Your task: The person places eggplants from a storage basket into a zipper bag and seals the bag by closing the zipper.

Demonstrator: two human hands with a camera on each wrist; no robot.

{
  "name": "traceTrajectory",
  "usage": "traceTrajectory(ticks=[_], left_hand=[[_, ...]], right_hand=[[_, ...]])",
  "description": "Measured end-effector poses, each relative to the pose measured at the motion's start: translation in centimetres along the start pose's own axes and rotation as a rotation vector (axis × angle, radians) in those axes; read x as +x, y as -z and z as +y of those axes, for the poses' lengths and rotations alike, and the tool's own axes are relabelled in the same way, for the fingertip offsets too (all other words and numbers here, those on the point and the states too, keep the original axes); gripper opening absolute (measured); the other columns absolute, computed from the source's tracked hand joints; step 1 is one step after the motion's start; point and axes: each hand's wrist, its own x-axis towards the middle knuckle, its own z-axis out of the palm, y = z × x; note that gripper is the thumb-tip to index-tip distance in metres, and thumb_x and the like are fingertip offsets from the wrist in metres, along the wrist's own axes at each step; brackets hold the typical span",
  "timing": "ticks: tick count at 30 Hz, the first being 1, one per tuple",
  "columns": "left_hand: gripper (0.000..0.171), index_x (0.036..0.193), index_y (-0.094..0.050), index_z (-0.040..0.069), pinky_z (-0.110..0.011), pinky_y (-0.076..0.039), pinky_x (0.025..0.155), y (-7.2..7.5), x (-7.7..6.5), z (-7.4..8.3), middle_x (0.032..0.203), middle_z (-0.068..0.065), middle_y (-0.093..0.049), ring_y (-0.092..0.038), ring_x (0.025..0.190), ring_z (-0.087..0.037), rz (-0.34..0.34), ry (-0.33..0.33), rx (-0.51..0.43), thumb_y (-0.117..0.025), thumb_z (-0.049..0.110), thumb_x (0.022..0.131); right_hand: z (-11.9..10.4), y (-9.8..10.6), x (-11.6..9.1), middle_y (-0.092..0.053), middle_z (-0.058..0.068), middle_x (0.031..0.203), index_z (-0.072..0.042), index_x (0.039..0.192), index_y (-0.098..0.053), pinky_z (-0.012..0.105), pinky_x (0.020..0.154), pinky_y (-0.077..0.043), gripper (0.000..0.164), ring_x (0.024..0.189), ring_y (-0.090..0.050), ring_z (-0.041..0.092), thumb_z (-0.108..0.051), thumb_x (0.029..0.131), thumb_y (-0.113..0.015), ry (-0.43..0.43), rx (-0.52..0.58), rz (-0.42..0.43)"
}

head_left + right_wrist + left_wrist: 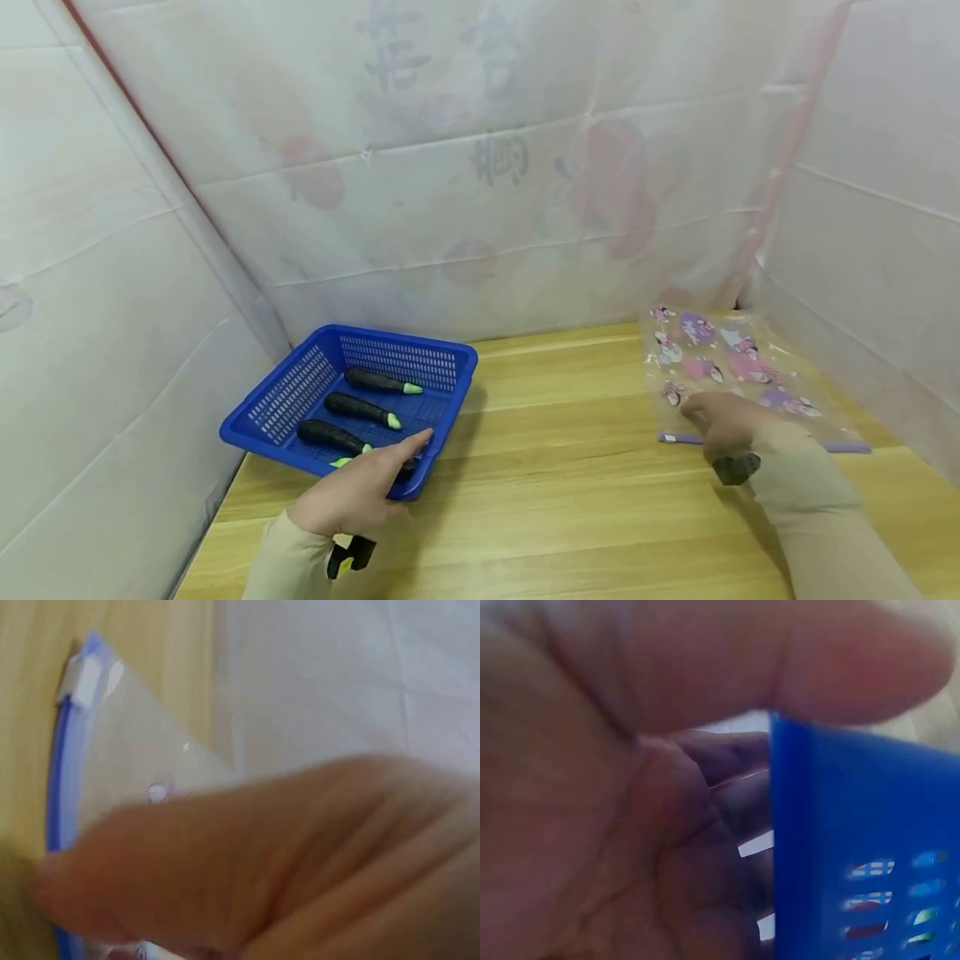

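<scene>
A blue plastic basket (390, 337) with slotted walls stands at the left of the table. Several dark eggplants (360, 408) with bright green stem ends lie in it; those nearest me are partly hidden. My left hand (360, 492) holds the basket's near right corner. In the left wrist view its thumb (855, 664) lies over the rim, with the other fingers behind the wall. My right hand (727, 425), slightly blurred, hovers over a clear zip bag (697, 358) printed with pink and purple cartoon figures. Its thumb (150, 870) appears across the purple zip edge; contact is unclear.
The wooden table (540, 467) extends between basket and bag. White printed cloth walls (480, 208) enclose the back and both sides. At one end of the bag's zip sits a white slider (79, 679).
</scene>
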Motion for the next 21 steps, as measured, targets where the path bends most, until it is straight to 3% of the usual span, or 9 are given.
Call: traceTrajectory(ticks=[2, 6, 9, 12, 15, 17, 19, 21], left_hand=[[0.079, 0.149, -0.033, 0.010, -0.049, -0.042, 0.099, 0.1, 0.0, -0.2, 0.142, -0.013, -0.047, -0.047, 0.128, -0.030, 0.023, -0.003, 0.002, -0.075, 0.014, 0.083], [0.057, 0.132, -0.055, 0.004, -0.042, -0.050, 0.087, 0.0, 0.2, -0.3, 0.118, -0.007, -0.065, -0.061, 0.106, -0.020, 0.101, -0.059, 0.047, -0.074, 0.030, 0.085], [0.052, 0.124, -0.063, 0.004, -0.038, -0.052, 0.080, -0.4, 0.5, -0.4, 0.108, -0.004, -0.069, -0.063, 0.096, -0.015, 0.161, -0.101, 0.091, -0.072, 0.038, 0.085], [0.055, 0.124, -0.065, 0.007, -0.040, -0.052, 0.082, -0.9, 1.0, -0.2, 0.111, -0.006, -0.069, -0.064, 0.099, -0.017, 0.206, -0.104, 0.109, -0.069, 0.046, 0.085], [0.060, 0.127, -0.064, 0.015, -0.058, -0.045, 0.089, -1.5, 1.3, 0.1, 0.116, -0.006, -0.068, -0.062, 0.106, -0.022, 0.244, -0.058, 0.153, -0.064, 0.056, 0.084], [0.063, 0.131, -0.062, 0.022, -0.069, -0.037, 0.088, -1.8, 1.3, 0.3, 0.117, -0.005, -0.067, -0.060, 0.109, -0.027, 0.251, -0.014, 0.192, -0.062, 0.061, 0.082], [0.064, 0.136, -0.057, 0.027, -0.078, -0.028, 0.085, -1.8, 1.2, 0.5, 0.119, -0.005, -0.066, -0.057, 0.111, -0.031, 0.237, 0.028, 0.219, -0.067, 0.058, 0.081], [0.065, 0.141, -0.050, 0.030, -0.080, -0.024, 0.087, -1.7, 0.9, 0.6, 0.120, -0.006, -0.064, -0.054, 0.112, -0.034, 0.209, 0.051, 0.218, -0.072, 0.045, 0.082]], right_hand=[[0.2, -0.2, 0.2, -0.057, 0.030, 0.117, 0.004, 0.118, -0.061, 0.053, 0.075, -0.050, 0.073, 0.098, -0.056, 0.046, -0.002, 0.048, -0.080, 0.007, -0.017, 0.022], [0.5, -0.4, 0.6, -0.059, 0.029, 0.111, 0.003, 0.109, -0.065, 0.062, 0.085, -0.043, 0.055, 0.103, -0.053, 0.053, -0.008, 0.058, -0.082, 0.039, -0.068, 0.071], [0.7, -0.5, 0.8, -0.062, 0.024, 0.101, 0.001, 0.105, -0.066, 0.058, 0.081, -0.046, 0.044, 0.094, -0.058, 0.045, -0.016, 0.067, -0.081, 0.062, -0.073, 0.086], [0.6, -0.7, 0.9, -0.063, 0.010, 0.088, -0.003, 0.097, -0.066, 0.048, 0.073, -0.049, 0.030, 0.081, -0.059, 0.029, -0.020, 0.075, -0.078, 0.074, -0.077, 0.104], [0.3, -1.1, 1.1, -0.058, 0.000, 0.078, -0.009, 0.085, -0.063, 0.039, 0.066, -0.046, 0.016, 0.071, -0.052, 0.018, -0.021, 0.083, -0.073, 0.093, -0.092, 0.125], [-0.2, -1.4, 1.3, -0.054, -0.004, 0.072, -0.013, 0.078, -0.059, 0.035, 0.062, -0.042, 0.015, 0.066, -0.048, 0.014, -0.021, 0.087, -0.069, 0.097, -0.110, 0.139], [-0.6, -1.7, 1.5, -0.051, -0.005, 0.069, -0.015, 0.074, -0.056, 0.033, 0.060, -0.040, 0.018, 0.064, -0.046, 0.013, -0.020, 0.088, -0.067, 0.102, -0.121, 0.151], [-1.0, -1.8, 1.7, -0.049, -0.004, 0.067, -0.015, 0.072, -0.054, 0.032, 0.058, -0.038, 0.021, 0.062, -0.045, 0.014, -0.018, 0.087, -0.067, 0.094, -0.118, 0.153]])
